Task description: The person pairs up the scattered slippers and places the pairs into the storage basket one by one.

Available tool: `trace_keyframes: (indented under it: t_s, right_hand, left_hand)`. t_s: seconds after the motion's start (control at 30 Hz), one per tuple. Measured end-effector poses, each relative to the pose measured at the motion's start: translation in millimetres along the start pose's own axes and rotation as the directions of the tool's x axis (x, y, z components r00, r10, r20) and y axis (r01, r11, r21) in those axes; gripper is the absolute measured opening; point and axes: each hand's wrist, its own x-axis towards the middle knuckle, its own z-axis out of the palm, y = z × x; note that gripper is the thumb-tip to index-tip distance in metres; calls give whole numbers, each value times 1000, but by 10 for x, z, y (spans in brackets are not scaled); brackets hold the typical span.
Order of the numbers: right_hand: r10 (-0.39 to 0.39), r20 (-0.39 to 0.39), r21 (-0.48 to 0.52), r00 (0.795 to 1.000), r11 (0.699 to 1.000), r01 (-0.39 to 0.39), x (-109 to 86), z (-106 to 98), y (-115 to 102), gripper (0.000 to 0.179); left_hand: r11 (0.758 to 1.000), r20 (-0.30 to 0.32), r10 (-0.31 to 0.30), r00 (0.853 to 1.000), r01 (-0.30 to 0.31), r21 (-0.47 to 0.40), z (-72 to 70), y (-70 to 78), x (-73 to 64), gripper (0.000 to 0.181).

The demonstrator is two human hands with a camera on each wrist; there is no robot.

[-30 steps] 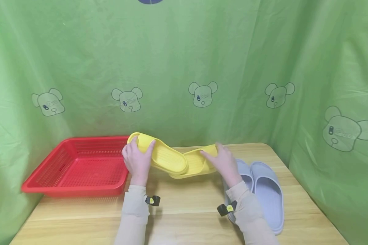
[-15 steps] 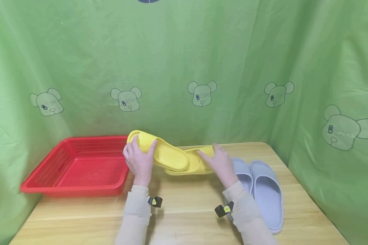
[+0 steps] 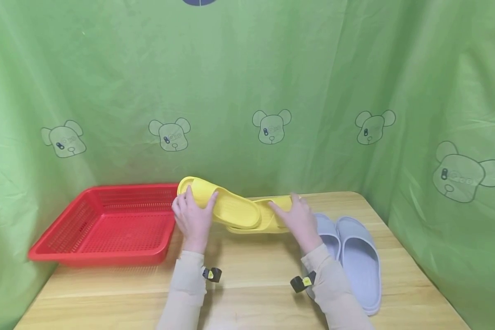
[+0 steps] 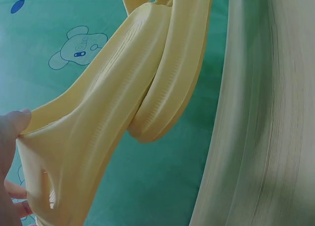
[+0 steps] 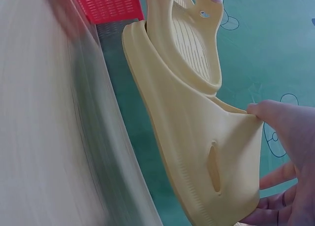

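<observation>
My left hand grips a yellow slipper at its strap, thumb at the strap's opening edge. That slipper tilts, toe up at the left, heel down at the right. My right hand holds the matching yellow slipper by its strap, thumb on the strap edge and fingers round the toe end. The heels point toward each other, and the left slipper's heel overlaps the right one from above in the head view. In both wrist views the pair shows above the table, the two soles side by side at the heels.
A red plastic basket stands at the left of the wooden table. A pair of grey-blue slippers lies at the right, partly behind my right forearm. A green curtain with bear heads closes off the back and sides.
My left hand and its yellow slipper have shifted a little to the right. The right hand went slightly left, then back right; the heels now overlap more. Basket and grey-blue slippers stay put.
</observation>
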Motion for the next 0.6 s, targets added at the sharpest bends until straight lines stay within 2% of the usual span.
trace_keyframes:
  t_s: [0.27,0.6]
  right_hand:
    - [30,-13,6,999,1000,-30,21,-31,31,100]
    - [21,-57,-30,998,999,-23,29,-46,60,102]
  left_hand:
    - [998,102,-44,994,40,40,1,58,-35,93]
    - [995,159,-51,986,37,93,11,68,-58,96]
